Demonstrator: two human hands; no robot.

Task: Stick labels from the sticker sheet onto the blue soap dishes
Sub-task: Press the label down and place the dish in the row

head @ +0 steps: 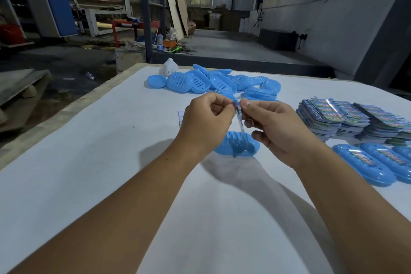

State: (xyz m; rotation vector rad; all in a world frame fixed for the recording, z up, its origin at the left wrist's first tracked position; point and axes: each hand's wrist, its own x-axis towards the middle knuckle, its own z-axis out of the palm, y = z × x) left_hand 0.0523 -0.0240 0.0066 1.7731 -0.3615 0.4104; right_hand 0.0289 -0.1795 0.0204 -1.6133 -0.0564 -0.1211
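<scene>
Above the table, my left hand (209,118) and my right hand (273,127) pinch a narrow sticker strip (239,113) between their fingertips, held edge-on to the camera. Directly beneath them a blue soap dish (239,144) lies on the white table (111,151), slotted side up and partly hidden by my hands. A corner of a paper sheet (180,118) shows behind my left hand. Several unlabelled blue dishes (211,81) are piled at the far side. Labelled dishes (364,162) lie in a row at the right.
Stacks of printed label sheets (347,115) stand at the right, behind the labelled dishes. A small white object (170,66) sits at the table's far edge. Beyond the table lies a workshop floor with shelving and boards.
</scene>
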